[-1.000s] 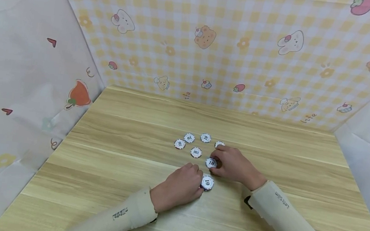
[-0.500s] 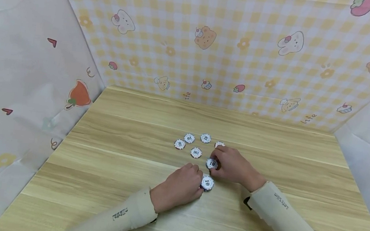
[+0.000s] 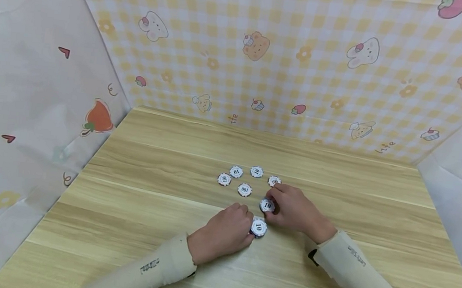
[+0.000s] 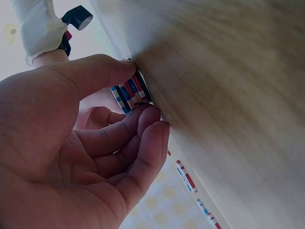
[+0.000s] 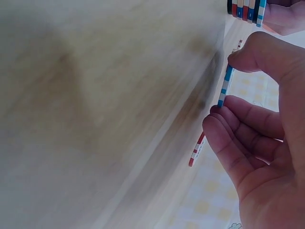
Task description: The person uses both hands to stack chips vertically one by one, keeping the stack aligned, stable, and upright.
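My left hand (image 3: 222, 233) grips a short stack of poker chips (image 3: 259, 227) on the table, a white-faced 10 on top. In the left wrist view, thumb and fingers hold the stack (image 4: 131, 93) by its edge, which shows blue, red and black layers. Just beyond the stack, my right hand (image 3: 297, 211) pinches a single poker chip (image 3: 267, 205) marked 10. The right wrist view shows this blue-edged chip (image 5: 225, 86) between thumb and fingertips, close above or on the tabletop; I cannot tell which.
Behind the hands several loose poker chips lie flat on the wooden table (image 3: 141, 219): a 100 chip (image 3: 245, 190), another 100 chip (image 3: 224, 179), a 10 chip (image 3: 236, 171), a second 10 chip (image 3: 257, 171) and a red-edged chip (image 3: 274, 181) near my right knuckles. A checked cloth (image 3: 298, 75) hangs behind.
My right hand has shifted slightly right and nearer with the pinched chip, uncovering more of the 100 chip behind it. The left hand and its stack stay in place.
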Tool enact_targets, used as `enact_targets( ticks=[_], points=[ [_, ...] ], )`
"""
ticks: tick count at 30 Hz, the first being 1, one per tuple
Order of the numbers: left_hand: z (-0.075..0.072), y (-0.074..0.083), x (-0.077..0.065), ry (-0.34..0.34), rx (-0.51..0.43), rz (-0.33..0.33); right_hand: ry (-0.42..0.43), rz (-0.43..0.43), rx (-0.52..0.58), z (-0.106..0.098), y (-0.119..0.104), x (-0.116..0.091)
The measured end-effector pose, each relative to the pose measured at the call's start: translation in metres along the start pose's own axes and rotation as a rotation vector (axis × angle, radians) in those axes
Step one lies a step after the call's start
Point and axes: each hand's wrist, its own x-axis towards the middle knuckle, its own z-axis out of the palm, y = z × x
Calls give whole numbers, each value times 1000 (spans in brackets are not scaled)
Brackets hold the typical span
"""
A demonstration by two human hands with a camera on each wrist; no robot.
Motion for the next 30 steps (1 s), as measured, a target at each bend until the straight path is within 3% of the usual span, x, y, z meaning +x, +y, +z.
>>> enact_targets(
  ticks=[30],
  points=[
    [-2, 0, 1, -17, -4, -9, 70, -64, -17, -3, -1, -22]
  ],
)
